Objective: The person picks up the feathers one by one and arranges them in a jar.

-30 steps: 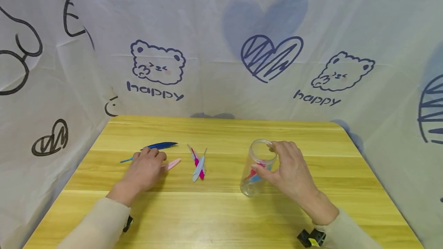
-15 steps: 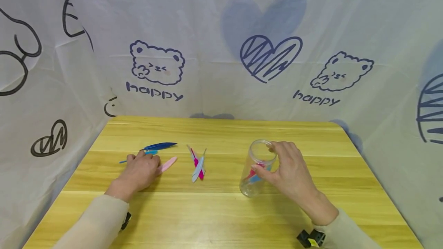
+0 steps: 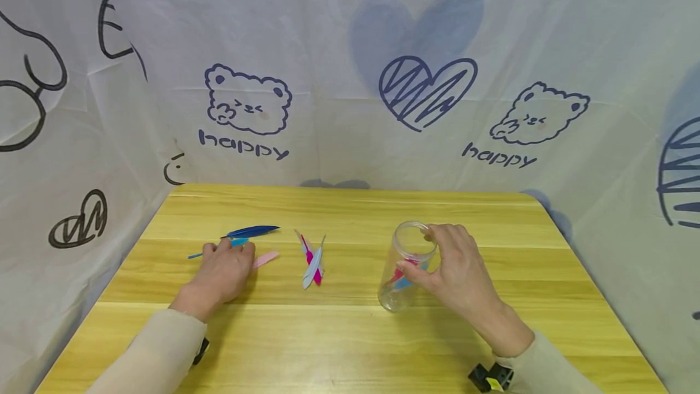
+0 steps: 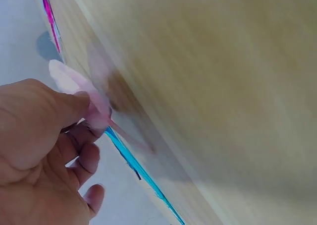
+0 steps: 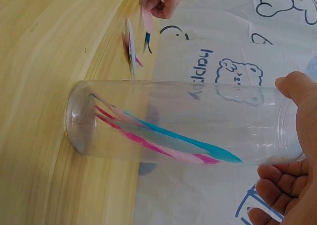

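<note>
My left hand (image 3: 225,269) pinches a pink feather (image 4: 69,80) between thumb and fingertips, its pale tip pointing away and its quill hanging down. Just beyond that hand lie a light blue feather (image 3: 239,241) and a dark blue feather (image 3: 254,231); the fingers partly cover the light blue one. On the right, my right hand (image 3: 465,275) grips a clear jar (image 3: 388,298) near its open rim, thumb on the near side. The jar stands slightly tilted on the table. Inside it, several feathers (image 5: 168,140) in pink, magenta, grey and turquoise lean against the wall.
Between the two hands, a pale blue-grey feather (image 3: 312,272) and a magenta feather (image 3: 319,279) lie crossed on the wooden table (image 3: 328,345). A white cloth (image 3: 328,35) printed with bears and hearts hangs behind the table and along its sides.
My left hand has shifted a little to the left with the pink feather, and more of the light blue feather shows. The right hand and the jar have stayed in place.
</note>
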`<control>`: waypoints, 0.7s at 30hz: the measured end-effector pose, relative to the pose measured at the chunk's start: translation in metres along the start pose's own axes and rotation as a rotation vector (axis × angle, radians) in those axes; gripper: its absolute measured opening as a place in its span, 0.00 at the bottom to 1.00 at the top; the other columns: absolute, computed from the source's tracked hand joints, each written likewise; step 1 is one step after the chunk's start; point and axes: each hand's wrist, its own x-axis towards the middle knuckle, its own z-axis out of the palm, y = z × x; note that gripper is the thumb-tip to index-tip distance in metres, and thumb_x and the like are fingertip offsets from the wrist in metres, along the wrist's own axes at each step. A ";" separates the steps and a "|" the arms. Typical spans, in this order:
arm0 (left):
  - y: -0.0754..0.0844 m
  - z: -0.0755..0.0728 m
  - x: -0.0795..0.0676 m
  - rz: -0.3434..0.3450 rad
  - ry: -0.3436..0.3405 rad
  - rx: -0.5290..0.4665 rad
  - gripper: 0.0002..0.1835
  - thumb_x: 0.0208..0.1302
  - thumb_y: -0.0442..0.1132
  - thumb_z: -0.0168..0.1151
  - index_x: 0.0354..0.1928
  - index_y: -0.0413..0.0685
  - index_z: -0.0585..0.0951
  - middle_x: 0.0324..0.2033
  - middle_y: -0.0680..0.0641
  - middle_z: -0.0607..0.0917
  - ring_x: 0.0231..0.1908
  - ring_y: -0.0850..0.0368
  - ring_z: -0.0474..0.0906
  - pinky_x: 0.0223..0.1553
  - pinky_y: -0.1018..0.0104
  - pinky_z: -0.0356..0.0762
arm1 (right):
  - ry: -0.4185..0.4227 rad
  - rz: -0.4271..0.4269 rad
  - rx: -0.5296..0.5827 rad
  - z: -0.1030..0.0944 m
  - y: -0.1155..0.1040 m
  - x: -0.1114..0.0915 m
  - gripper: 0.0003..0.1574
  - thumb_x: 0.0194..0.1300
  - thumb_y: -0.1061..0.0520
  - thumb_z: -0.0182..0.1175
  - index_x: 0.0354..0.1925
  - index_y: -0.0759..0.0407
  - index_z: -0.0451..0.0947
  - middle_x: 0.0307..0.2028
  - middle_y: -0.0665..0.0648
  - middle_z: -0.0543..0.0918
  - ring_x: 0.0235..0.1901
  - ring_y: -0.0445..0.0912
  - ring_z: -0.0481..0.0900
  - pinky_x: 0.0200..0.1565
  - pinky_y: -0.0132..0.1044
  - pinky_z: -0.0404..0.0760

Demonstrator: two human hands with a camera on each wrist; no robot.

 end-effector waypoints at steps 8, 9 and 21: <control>0.002 -0.001 0.001 0.000 0.029 -0.020 0.04 0.77 0.36 0.61 0.46 0.43 0.76 0.32 0.45 0.87 0.39 0.44 0.73 0.43 0.45 0.61 | -0.011 0.011 -0.001 0.001 -0.001 0.001 0.40 0.52 0.41 0.82 0.51 0.61 0.77 0.44 0.59 0.82 0.47 0.56 0.78 0.50 0.55 0.76; 0.002 -0.001 0.002 -0.002 0.022 -0.024 0.05 0.77 0.37 0.60 0.46 0.43 0.77 0.33 0.45 0.87 0.39 0.44 0.73 0.43 0.46 0.61 | -0.010 0.011 0.000 0.001 -0.001 0.001 0.40 0.52 0.41 0.82 0.51 0.61 0.77 0.44 0.59 0.82 0.47 0.56 0.78 0.50 0.55 0.76; 0.000 -0.015 0.001 -0.141 -0.135 -0.156 0.12 0.74 0.39 0.61 0.52 0.38 0.79 0.47 0.37 0.88 0.42 0.40 0.77 0.46 0.38 0.63 | -0.002 -0.001 -0.003 0.002 -0.001 0.001 0.39 0.51 0.42 0.83 0.51 0.61 0.77 0.43 0.59 0.83 0.46 0.56 0.78 0.49 0.55 0.76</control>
